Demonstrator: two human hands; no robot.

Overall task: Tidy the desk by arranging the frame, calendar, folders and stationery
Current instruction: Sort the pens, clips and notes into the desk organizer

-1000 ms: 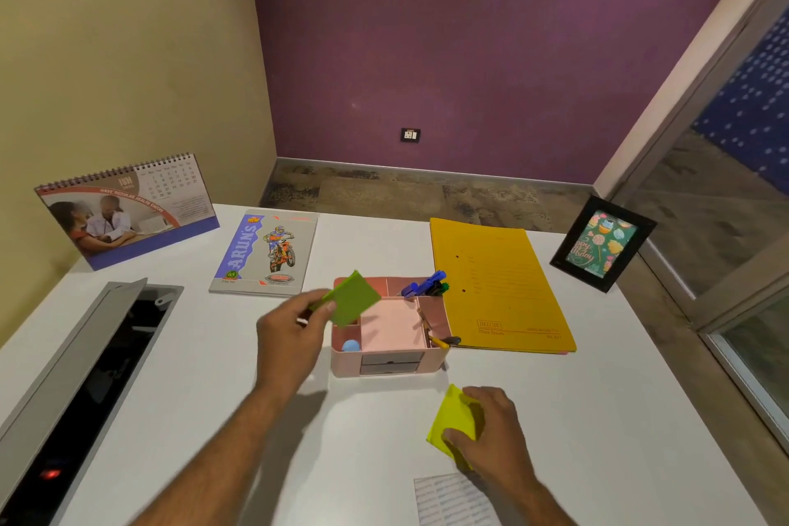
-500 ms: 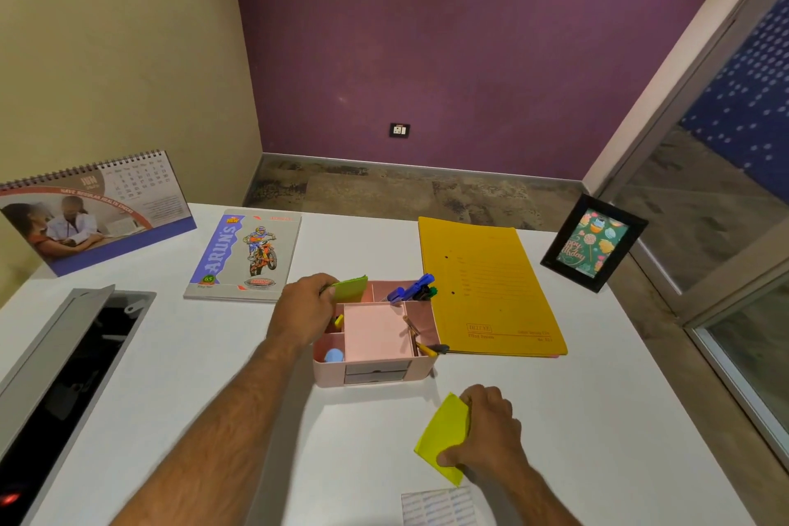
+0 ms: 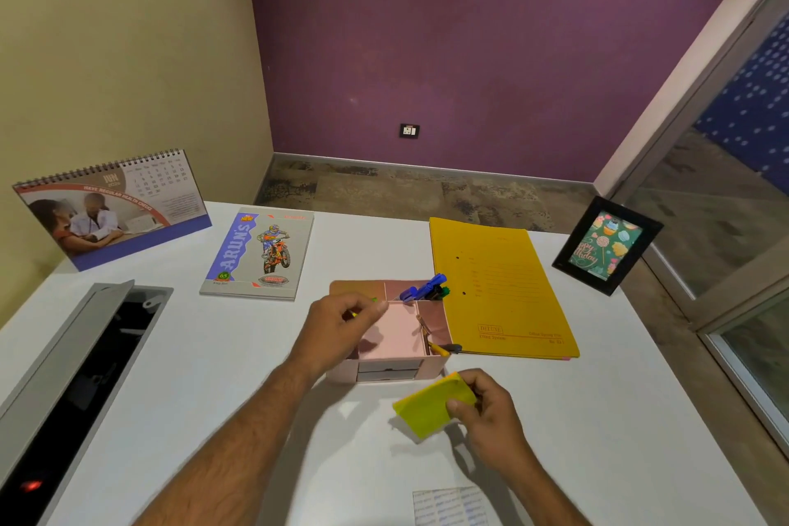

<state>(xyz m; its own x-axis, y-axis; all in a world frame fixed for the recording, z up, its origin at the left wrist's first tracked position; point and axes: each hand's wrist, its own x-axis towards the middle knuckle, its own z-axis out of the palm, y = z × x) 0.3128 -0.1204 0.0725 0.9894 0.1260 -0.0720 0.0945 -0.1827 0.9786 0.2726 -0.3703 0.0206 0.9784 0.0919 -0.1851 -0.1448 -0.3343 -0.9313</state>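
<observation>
A pink desk organiser sits mid-desk with blue and green pens in its back compartment. My left hand is curled over its left compartments, pinching a green sticky-note pad of which only a sliver shows. Just in front of the organiser, my right hand holds a yellow-green sticky-note pad slightly above the desk. A yellow folder lies to the right of the organiser. The black picture frame stands at the back right, the desk calendar at the back left.
A notebook with a motorbike cover lies flat between the calendar and the organiser. An open cable hatch is sunk into the desk at the left. A white printed sheet lies at the near edge. A glass partition runs along the right.
My left hand lowered the green pad into the organiser's left side, where it is now nearly hidden. My right hand lifted the yellow-green pad off the desk and turned it.
</observation>
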